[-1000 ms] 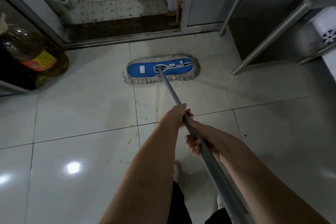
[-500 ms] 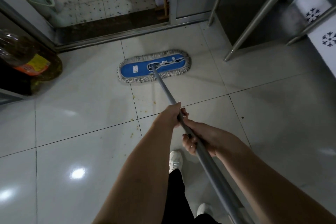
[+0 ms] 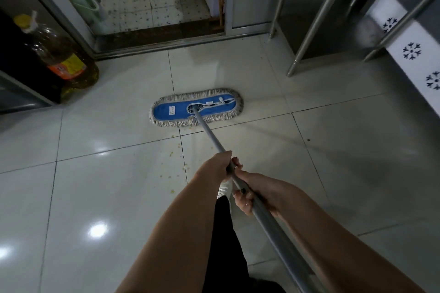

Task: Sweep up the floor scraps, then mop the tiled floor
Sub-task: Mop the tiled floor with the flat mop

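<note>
Mop stroke on tiled floor (image 3: pixel 107 197).
Mop head (image 3: pixel 185 109) lies flat ahead, long axis crosswise; left hand (image 3: pixel 217 169) is nearer it, right hand (image 3: pixel 258 194) behind, fingers (image 3: pixel 241 201) of both wrapped round the pole (image 3: pixel 212 137).

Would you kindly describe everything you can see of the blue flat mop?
The blue flat mop has an oblong pad fringed with pale cotton-like strands, lying flat on the glossy pale tiled floor. A grey metal-looking pole joins its centre and slants up and back, gripped by the left hand ahead of the right hand.
</note>
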A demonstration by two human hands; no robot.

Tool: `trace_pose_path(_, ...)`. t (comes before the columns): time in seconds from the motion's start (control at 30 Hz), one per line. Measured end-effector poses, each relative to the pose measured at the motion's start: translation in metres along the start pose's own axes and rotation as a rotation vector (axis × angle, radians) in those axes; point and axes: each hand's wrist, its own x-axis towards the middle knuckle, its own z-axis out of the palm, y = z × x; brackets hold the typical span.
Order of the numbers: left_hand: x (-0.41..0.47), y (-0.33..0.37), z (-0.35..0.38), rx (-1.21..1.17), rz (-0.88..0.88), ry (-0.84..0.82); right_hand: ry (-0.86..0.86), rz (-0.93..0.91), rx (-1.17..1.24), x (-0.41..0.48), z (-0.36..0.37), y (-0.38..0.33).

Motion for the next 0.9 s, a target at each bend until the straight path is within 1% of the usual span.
trace_pose_path(0.13, -0.035, -0.089, -0.006, 0.028, 0.003, 0.015, 0.010, 0.034, -0.026, -0.017, -0.010, 0.090)
trace_pose_path(0.23, -0.057, -0.142, -0.014, 0.033, -0.025, 0.008, 0.018, 0.068, -0.039, -0.029, -0.013, 0.146)
trace_pose_path(0.4, -0.088, -0.192, -0.029, 0.027, -0.077, -0.001, 0.031, 0.109, -0.062, -0.049, -0.005, 0.201)
trace_pose_path(0.5, -0.096, -0.203, -0.037, 0.041, -0.092, 0.003, 0.032, 0.122, -0.044, -0.054, 0.002, 0.215)
trace_pose_path(0.6, -0.092, -0.200, -0.051, 0.045, -0.107, 0.009, 0.048, 0.123, -0.031, -0.050, 0.016, 0.214)
trace_pose_path(0.7, -0.085, -0.184, -0.064, 0.045, -0.127, -0.004, 0.065, 0.123, -0.016, -0.041, 0.029, 0.200)
trace_pose_path(0.9, -0.070, -0.144, -0.086, -0.002, -0.116, -0.067, 0.097, 0.149, -0.062, -0.026, 0.053, 0.163)
